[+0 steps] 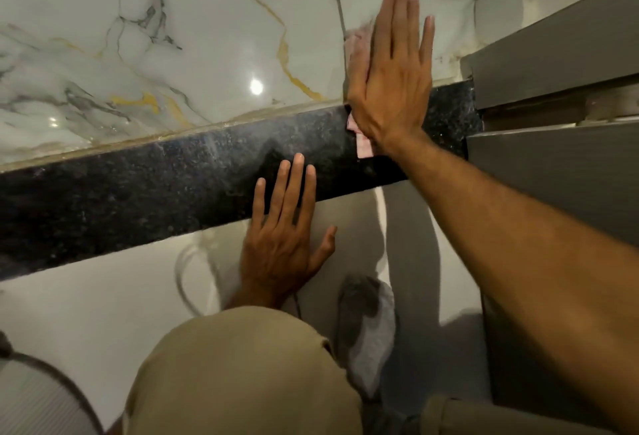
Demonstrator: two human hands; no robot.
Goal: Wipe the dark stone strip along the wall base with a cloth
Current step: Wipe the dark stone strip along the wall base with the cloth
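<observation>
Flat, right hand pressing pink cloth on dark strip, left hand spread.

two hands: left hand, right hand; one pink cloth; one dark stone strip.

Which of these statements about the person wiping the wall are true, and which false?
1. The right hand presses a pale pink cloth flat, fingers spread out. True.
2. The left hand holds a second cloth. False: it is bare, with its fingertips resting on the dark speckled stone strip.
3. The white marble wall with gold and grey veins lies above the strip. True.
4. The right hand lies wholly on the dark strip. False: its fingers reach up onto the marble.
5. The person wears beige trousers. True.
</observation>
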